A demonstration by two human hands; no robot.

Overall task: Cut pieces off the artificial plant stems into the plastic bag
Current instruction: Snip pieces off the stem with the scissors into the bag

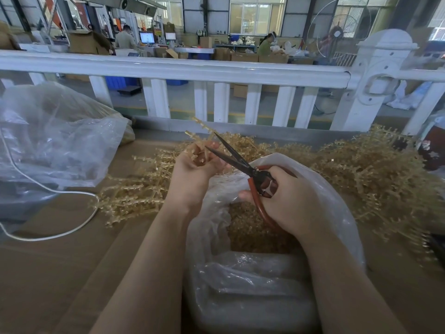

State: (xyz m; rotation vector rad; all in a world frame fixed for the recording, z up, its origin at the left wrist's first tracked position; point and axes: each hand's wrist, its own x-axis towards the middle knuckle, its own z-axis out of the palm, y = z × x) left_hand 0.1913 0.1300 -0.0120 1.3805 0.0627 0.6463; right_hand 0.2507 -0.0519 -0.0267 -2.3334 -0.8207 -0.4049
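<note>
My left hand [192, 165] pinches a stem cluster [201, 147] above the plastic bag [337, 201], my right hand [291, 201] grips open scissors [231, 153]; closing risks nicking fingers [213, 145] or dropping pieces onto the surface [60, 273].

Both forearms bare, reaching forward from bottom edge. Left hand [195, 165] raised, fingers curled round stems [199, 150]. Right hand [289, 201] lower, fingers through scissors [243, 165] handles, blades apart, tips toward left fingers.
</note>
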